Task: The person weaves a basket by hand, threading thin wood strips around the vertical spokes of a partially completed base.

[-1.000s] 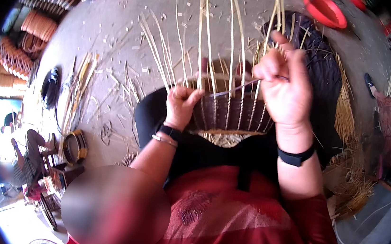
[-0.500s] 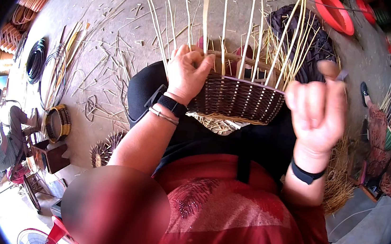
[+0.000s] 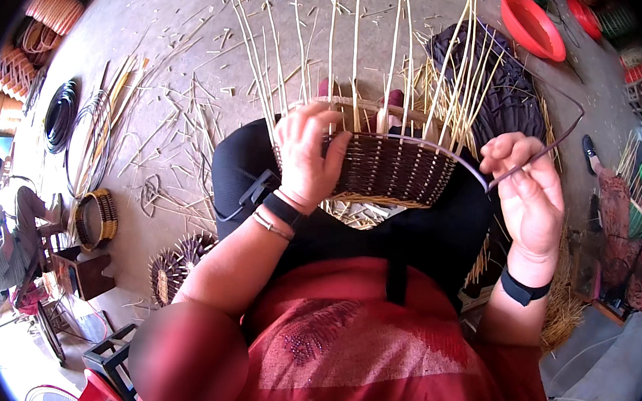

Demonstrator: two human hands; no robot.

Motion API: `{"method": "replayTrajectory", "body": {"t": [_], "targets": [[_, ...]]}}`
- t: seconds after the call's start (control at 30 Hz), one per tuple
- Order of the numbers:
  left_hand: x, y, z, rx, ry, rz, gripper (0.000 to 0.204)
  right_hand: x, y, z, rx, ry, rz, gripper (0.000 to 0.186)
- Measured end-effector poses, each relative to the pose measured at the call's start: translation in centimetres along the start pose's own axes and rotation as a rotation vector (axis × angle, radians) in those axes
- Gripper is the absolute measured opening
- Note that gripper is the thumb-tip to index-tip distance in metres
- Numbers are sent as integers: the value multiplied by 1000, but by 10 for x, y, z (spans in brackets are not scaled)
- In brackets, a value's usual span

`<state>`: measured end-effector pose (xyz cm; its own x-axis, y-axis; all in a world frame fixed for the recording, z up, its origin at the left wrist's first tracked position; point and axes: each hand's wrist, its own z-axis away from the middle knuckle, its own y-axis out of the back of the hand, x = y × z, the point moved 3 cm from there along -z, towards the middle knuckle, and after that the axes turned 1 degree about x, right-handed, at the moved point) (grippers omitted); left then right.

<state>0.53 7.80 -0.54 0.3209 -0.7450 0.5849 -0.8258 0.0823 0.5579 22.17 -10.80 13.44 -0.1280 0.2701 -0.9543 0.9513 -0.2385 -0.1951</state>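
Note:
A half-woven dark brown basket (image 3: 396, 169) rests between my knees, with pale upright stakes (image 3: 393, 59) rising from its rim. My left hand (image 3: 307, 154) grips the basket's left end, fingers curled over the rim and thumb on the near side. Out past the right end, my right hand (image 3: 527, 192) pinches a thin dark weaving strand (image 3: 462, 160). From the rim the strand runs to my right fingers, bends sharply there, then loops up and away to the far right. Both wrists wear black bands.
A dark bundle (image 3: 478, 84) lies beyond the basket, near a red basin (image 3: 533, 25). Cut straw litters the floor (image 3: 188, 46). Coiled strands (image 3: 60, 117) and a small round basket (image 3: 96, 220) lie left. Other people sit at the left and right edges.
My right hand, blurred and raised before, is now lower, and the strand shows stretched between it and the rim. My left hand stays at the basket's left end, its fingers slightly looser.

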Motion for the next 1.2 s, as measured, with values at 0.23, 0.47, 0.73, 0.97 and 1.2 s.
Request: {"method": "replayTrajectory", "body": {"t": [0.23,0.47,0.73,0.97,1.2], "targets": [[12,-11,13,-85,-69,16,19,-10,22,27,6,-105,22,34],[13,-15,18,-47,-53,-31,24,11,20,9,24,-101,4,22],[28,-12,27,-175,-52,-83,51,41,58,-121,432,-179,474,10],[35,-16,33,-272,12,-109,80,93,-6,-235,224,-61,1218,18],[32,-24,35,-279,-53,-150,80,129,-9,-234,221,41,1465,19]]}}
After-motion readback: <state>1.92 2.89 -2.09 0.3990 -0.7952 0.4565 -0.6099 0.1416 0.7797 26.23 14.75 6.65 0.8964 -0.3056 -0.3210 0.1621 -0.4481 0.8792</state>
